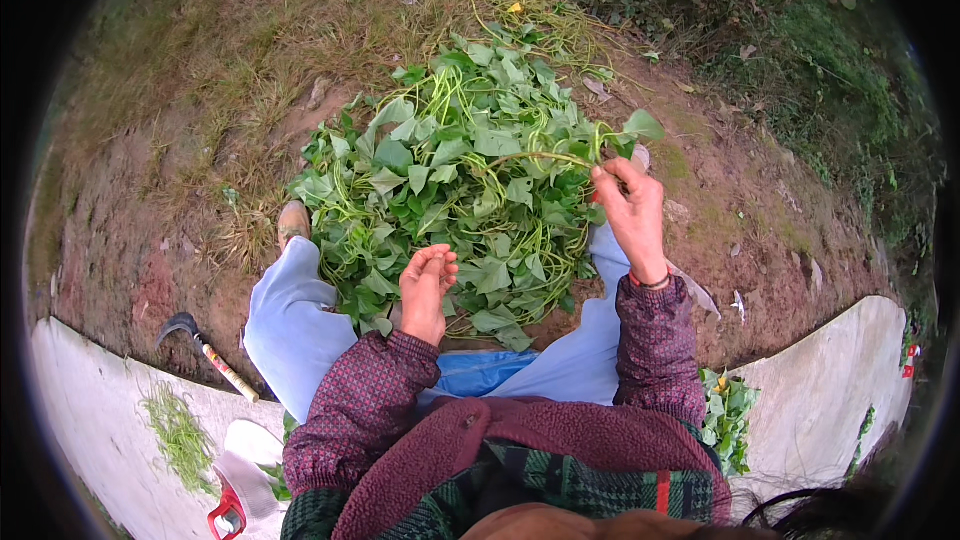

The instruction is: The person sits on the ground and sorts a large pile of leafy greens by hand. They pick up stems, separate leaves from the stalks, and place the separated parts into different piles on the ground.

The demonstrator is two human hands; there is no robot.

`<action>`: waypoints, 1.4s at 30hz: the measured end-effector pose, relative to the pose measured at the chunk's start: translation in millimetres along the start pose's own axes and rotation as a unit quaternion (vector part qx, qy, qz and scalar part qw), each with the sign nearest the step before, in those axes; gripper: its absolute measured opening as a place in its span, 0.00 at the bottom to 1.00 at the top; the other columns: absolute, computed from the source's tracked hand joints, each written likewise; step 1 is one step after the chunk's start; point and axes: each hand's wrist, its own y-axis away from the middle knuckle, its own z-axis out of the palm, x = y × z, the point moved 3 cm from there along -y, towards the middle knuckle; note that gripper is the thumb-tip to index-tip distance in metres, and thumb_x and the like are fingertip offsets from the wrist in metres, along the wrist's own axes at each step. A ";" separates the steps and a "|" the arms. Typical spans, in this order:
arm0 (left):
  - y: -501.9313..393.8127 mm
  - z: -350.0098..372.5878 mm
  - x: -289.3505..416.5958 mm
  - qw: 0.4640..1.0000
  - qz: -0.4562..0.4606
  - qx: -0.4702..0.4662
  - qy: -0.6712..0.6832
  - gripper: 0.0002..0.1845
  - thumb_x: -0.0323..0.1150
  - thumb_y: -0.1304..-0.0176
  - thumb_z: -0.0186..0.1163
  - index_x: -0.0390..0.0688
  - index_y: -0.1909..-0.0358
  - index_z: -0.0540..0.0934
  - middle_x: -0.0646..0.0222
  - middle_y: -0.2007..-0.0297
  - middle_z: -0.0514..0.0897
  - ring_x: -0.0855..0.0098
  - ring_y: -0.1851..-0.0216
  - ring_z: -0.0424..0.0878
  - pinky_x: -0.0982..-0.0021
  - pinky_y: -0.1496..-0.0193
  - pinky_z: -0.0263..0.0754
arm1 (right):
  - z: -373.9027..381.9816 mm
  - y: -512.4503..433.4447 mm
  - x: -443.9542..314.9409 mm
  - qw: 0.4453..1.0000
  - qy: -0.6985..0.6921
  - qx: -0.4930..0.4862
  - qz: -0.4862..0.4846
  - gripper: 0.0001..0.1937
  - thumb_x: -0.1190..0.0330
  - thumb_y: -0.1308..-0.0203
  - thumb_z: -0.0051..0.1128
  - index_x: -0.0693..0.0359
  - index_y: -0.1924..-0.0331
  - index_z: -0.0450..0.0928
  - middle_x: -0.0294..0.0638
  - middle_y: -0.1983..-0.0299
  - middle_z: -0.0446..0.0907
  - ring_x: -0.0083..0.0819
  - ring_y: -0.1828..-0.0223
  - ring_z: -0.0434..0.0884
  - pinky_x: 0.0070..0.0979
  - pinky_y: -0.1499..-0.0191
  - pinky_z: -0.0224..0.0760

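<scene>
A large heap of green leafy vines lies on the ground between my spread legs. My right hand is at the heap's right side, pinching a leafy vine stem between thumb and fingers; the stem stretches left over the leaves. My left hand is above the near edge of the heap, its fingers curled with the thumb against them. Whether something small is between those fingertips, I cannot tell.
A sickle with a wooden handle lies at the left by the pale concrete edge. Thin green stalks are on the concrete. More leaves lie right of my body. A blue sheet shows between my legs; brush grows at upper right.
</scene>
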 end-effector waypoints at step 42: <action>-65.6 -58.8 -46.0 0.974 -0.038 0.178 0.137 0.07 0.29 0.36 0.44 0.40 0.71 0.68 0.74 0.82 0.64 0.78 0.87 0.55 0.76 0.86 0.50 | 136.1 172.3 -42.3 0.549 -0.686 -0.152 0.453 0.14 0.60 0.27 0.33 0.62 0.60 0.66 0.28 0.82 0.55 0.18 0.84 0.53 0.19 0.79 0.49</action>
